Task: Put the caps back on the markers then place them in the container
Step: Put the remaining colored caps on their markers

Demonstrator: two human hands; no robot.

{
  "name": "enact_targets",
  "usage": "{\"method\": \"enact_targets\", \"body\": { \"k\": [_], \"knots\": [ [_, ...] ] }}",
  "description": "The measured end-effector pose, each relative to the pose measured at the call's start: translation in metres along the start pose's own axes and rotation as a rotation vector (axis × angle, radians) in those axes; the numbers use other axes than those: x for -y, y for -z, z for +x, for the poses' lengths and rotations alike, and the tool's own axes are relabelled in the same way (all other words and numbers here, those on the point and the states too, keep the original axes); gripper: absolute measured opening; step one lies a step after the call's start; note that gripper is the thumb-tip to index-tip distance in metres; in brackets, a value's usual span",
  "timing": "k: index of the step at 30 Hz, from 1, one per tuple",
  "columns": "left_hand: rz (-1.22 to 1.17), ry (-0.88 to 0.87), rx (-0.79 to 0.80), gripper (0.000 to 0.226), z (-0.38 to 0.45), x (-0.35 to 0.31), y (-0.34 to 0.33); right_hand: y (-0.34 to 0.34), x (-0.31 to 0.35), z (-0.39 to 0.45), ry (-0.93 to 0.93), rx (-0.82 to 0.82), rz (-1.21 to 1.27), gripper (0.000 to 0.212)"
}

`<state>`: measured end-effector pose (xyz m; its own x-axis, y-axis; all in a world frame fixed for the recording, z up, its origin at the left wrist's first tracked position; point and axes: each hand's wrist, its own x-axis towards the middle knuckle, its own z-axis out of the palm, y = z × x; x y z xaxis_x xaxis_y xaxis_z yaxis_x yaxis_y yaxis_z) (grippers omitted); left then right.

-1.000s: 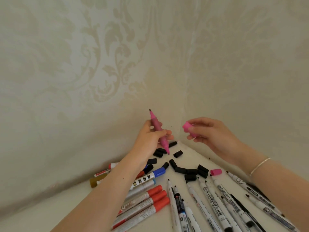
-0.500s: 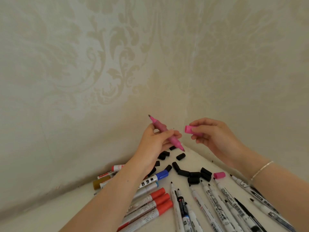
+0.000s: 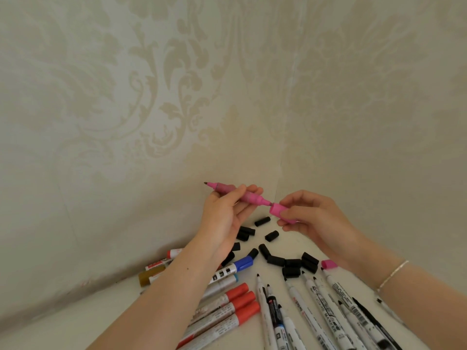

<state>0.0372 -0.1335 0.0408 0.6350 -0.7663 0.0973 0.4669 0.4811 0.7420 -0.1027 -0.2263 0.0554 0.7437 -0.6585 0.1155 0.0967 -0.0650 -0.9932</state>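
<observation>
My left hand grips a pink double-ended marker held almost level above the table, both tips bare. My right hand pinches a pink cap, whose open mouth sits right at the marker's right tip. A second pink cap lies on the table beside my right wrist. Several black caps are scattered under my hands. No container is in view.
Several uncapped white markers lie fanned out at the lower right. Red-capped markers, a blue-capped marker and a gold one lie at the lower left. Patterned walls meet in a corner just behind my hands.
The left hand has tilted the pink marker from near upright to nearly level. The right hand has brought the pink cap in until it meets the marker's right tip.
</observation>
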Motion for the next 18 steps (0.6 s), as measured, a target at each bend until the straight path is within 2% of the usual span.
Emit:
{"method": "enact_targets", "body": {
  "k": [3,7,10,14,18],
  "knots": [
    [0.029,0.021,0.027,0.032,-0.003,0.007,-0.003,-0.007,-0.001,0.000,0.057,-0.016,-0.019,0.015],
    [0.015,0.079,0.031,0.018,-0.004,0.011,-0.004,-0.010,-0.003,0.001,0.177,-0.159,-0.153,0.017],
    [0.001,0.137,0.039,0.015,-0.004,0.014,-0.005,-0.012,-0.002,0.001,0.247,-0.184,-0.236,0.014],
    [-0.074,0.168,0.027,0.033,-0.008,0.021,-0.008,-0.014,0.001,0.002,0.305,-0.142,-0.329,0.020],
    [0.004,0.131,0.015,0.041,-0.009,0.028,-0.009,-0.016,0.000,0.005,0.301,-0.137,-0.343,0.018]
  ]
}}
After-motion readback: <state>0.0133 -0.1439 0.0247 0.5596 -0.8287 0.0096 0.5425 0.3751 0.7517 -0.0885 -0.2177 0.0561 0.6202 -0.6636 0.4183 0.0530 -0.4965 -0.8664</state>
